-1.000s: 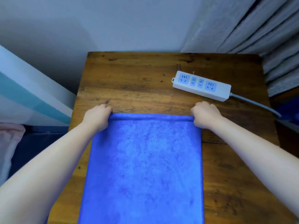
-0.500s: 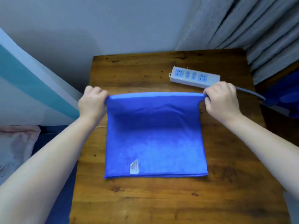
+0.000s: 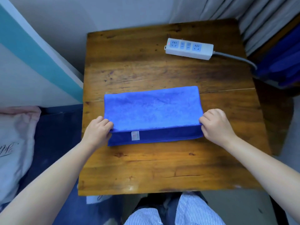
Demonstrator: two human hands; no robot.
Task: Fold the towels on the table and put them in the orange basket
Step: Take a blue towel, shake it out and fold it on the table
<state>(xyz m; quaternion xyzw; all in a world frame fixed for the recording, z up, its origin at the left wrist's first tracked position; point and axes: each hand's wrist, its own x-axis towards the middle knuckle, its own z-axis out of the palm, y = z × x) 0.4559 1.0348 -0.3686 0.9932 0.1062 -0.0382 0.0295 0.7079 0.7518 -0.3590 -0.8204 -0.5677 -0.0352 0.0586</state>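
A blue towel (image 3: pixel 152 109) lies folded over on the wooden table (image 3: pixel 146 168), its top layer drawn toward me and held just above the lower layer. A small white label (image 3: pixel 135 135) shows on the lower layer near the front edge. My left hand (image 3: pixel 97 132) pinches the top layer's left corner. My right hand (image 3: pixel 215 125) pinches its right corner. No orange basket is in view.
A white power strip (image 3: pixel 189 48) with a grey cable (image 3: pixel 235 58) lies at the table's far right. Grey curtains (image 3: pixel 259 17) hang behind. Blue cloth (image 3: pixel 282 62) sits off the right edge. A pale pillow (image 3: pixel 14 143) lies on the left. My striped trousers (image 3: pixel 186 211) are below.
Both hands lifted the towel's far edge off the table and carried it toward me, folding the top layer over the lower one. The view tilted down and pulled back.
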